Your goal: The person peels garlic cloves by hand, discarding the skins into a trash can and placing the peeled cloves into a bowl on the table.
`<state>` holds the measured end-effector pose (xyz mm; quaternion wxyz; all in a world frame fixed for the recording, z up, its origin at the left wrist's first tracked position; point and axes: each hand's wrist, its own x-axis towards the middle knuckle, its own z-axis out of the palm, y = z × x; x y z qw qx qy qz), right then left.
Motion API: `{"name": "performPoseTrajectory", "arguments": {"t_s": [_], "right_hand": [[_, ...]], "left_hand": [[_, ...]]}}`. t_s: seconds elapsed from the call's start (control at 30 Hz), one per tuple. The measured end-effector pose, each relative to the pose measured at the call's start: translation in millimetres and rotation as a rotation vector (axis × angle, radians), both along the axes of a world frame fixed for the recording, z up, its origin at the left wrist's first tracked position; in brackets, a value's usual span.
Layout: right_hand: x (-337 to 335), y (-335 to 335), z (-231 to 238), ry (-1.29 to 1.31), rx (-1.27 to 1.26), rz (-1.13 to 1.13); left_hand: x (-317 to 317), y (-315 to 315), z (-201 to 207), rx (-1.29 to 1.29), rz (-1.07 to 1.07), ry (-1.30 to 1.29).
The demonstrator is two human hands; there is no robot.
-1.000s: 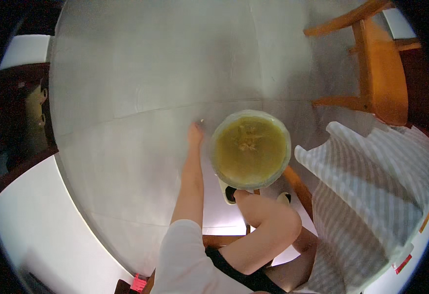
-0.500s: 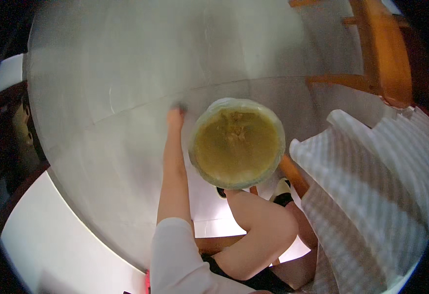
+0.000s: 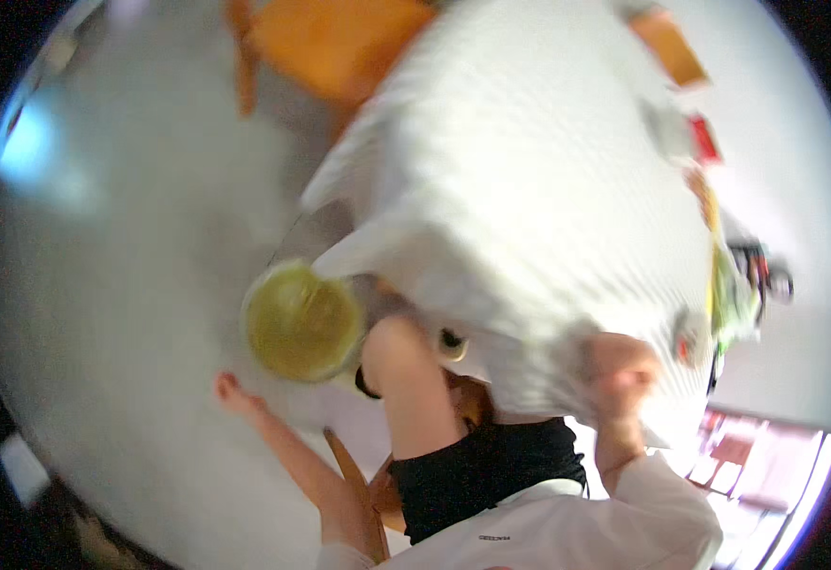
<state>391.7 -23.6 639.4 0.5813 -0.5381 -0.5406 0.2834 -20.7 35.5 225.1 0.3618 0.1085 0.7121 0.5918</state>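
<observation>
left hand: stretched out over the grey floor, blurred; cannot tell if it is spread or grips anything.
round bin: yellow-green inside, just beyond the left hand, beside the person's bare knee.
wooden chair: past the bin, near the cloth's far edge.
pale tablecloth: draped, its corner hanging near the bin.
right hand: over the cloth, blurred; grip cannot be told.

Arms apart, both hands blurred.
Left forearm bare, slanting out to the person's left; left hand at its far end, finger pose unclear. Right arm bent at the elbow, right forearm pointing forward; right hand smeared, fingers hard to separate.
</observation>
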Motion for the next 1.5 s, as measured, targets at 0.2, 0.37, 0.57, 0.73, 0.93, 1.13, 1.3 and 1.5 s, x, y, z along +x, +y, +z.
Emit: {"name": "performPoseTrajectory", "arguments": {"t_s": [0.2, 0.37, 0.57, 0.73, 0.93, 1.13, 1.3, 1.5], "right_hand": [[-42.9, -106.6, 6.0, 0.224, -0.140, 0.333], [-36.0, -167.4, 8.6, 0.229, -0.142, 0.427], [5.4, -231.2, 18.0, 0.168, -0.091, 0.401], [40.6, -257.9, 15.1, 0.173, -0.169, 0.387], [60.6, -270.8, -23.9, 0.253, -0.203, 0.354], [70.8, -248.0, -26.3, 0.468, -0.536, 0.436], [50.0, -197.8, -32.5, 0.377, -0.384, 0.514], [7.0, -158.0, -14.8, 0.564, -0.491, 0.435]], "left_hand": [[159.0, -2.1, 356.7, 0.979, -0.537, 0.602], [367.1, -40.7, 488.3, 1.414, -1.413, 0.538], [519.0, -110.2, 503.9, 1.511, -1.646, 0.835], [516.2, -114.9, 490.8, 1.344, -1.658, 0.979], [353.6, -85.5, 429.8, 0.865, -0.801, 0.519], [121.5, -51.4, 184.9, -0.118, -0.342, -0.116], [81.5, -90.7, 75.3, -0.440, -0.402, -0.508], [63.5, -89.1, 13.8, -0.516, -0.174, -0.872]]}}
